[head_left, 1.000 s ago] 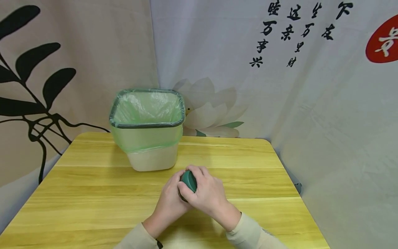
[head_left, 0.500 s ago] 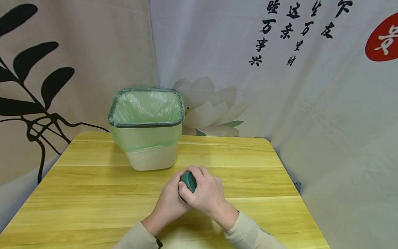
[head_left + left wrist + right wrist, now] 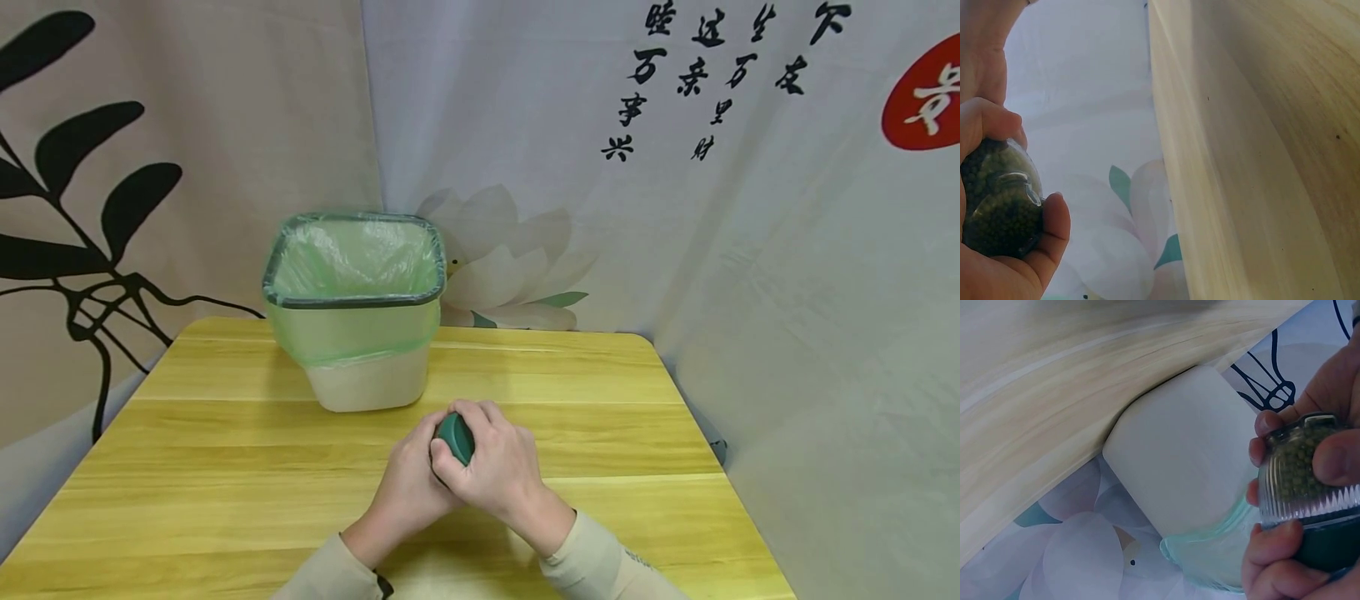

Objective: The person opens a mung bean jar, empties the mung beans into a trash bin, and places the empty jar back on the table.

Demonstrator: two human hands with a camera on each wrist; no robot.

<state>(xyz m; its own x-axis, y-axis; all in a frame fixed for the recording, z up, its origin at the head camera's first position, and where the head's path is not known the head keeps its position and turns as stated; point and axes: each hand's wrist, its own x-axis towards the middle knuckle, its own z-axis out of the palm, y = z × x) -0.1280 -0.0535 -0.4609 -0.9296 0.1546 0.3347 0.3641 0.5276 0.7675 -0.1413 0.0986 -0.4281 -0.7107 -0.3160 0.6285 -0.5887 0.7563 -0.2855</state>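
Held above the table is a clear ribbed jar (image 3: 1294, 464) filled with small green beans, topped by a dark green lid (image 3: 456, 438). My left hand (image 3: 414, 477) wraps round the jar's body from the left. My right hand (image 3: 501, 460) grips the lid, its thumb lying along the near side. The left wrist view looks at the jar's bottom (image 3: 1004, 219), with beans showing through the clear wall between the fingers. In the head view both hands hide most of the jar, leaving mainly the lid in sight.
A pale bin (image 3: 367, 383) lined with a green plastic bag (image 3: 352, 333) stands at the back left of the wooden table (image 3: 585, 400), beyond the hands. Printed cloth curtains (image 3: 525, 108) hang behind the table and along its sides.
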